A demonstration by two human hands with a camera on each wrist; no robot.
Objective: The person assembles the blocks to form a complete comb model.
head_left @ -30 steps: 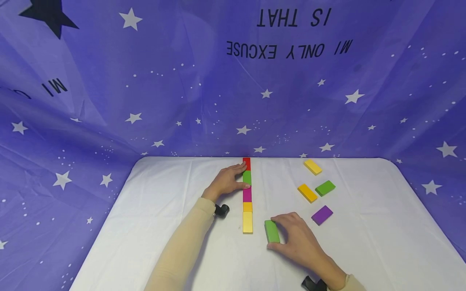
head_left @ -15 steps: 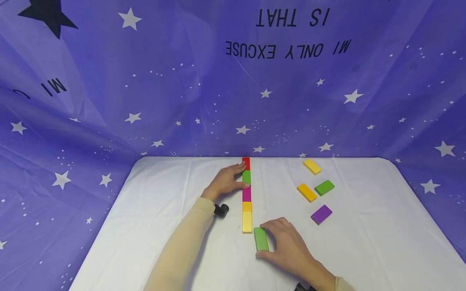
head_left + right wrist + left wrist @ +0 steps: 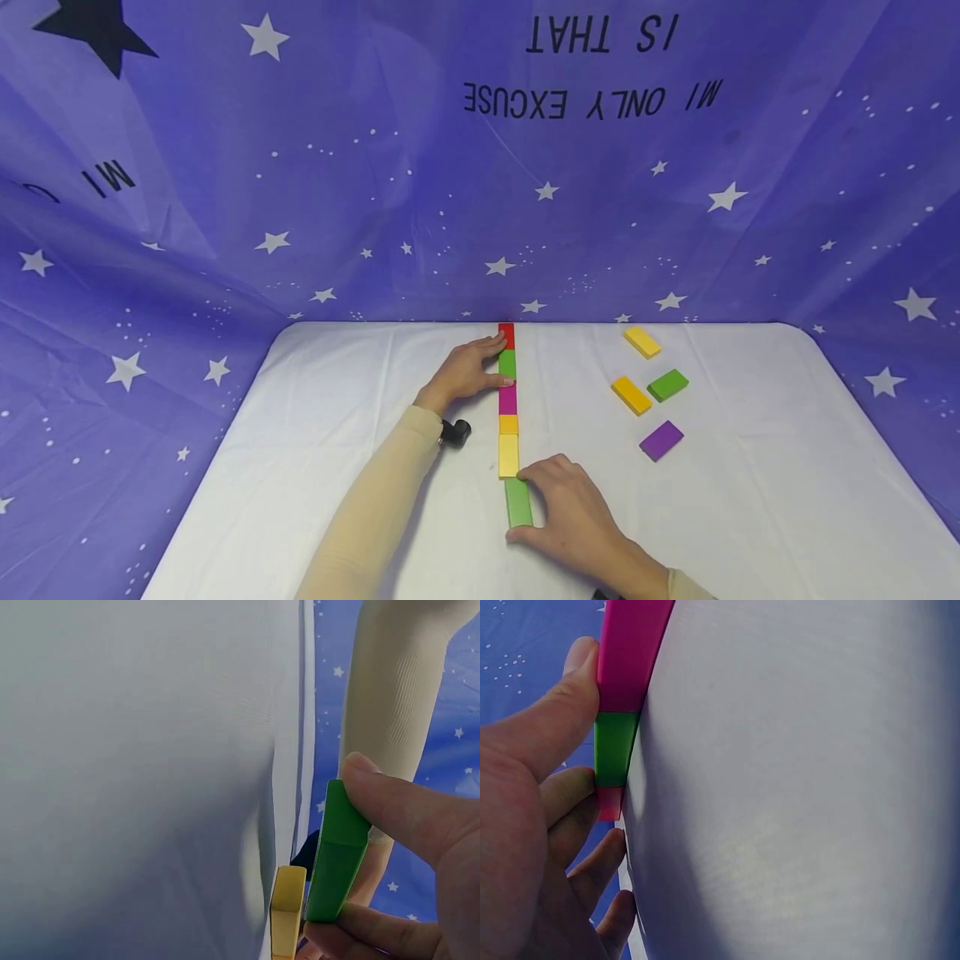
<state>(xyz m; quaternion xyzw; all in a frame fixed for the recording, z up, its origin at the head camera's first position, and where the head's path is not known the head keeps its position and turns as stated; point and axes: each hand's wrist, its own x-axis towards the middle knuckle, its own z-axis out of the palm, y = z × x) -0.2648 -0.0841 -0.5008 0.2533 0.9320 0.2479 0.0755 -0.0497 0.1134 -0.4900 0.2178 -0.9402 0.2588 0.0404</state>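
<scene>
"Room beside the row [image 3: 507,399]?"

"White cloth [image 3: 566,400], rightward to four loose blocks [image 3: 632,396]; table edge [image 3: 570,325] at the row's far end."

"Hands?"

"Left hand [image 3: 465,369] spread, touching its far part; right hand [image 3: 577,508] pinching the green block [image 3: 518,502] by both ends, beside its near end."

- The right hand [image 3: 573,512] reaches farther left than a second ago, bringing the light green block [image 3: 518,502] with it.
- That block, earlier apart to the right, now lies just off the near end of the pale yellow block [image 3: 508,456], slightly offset to the right.
</scene>
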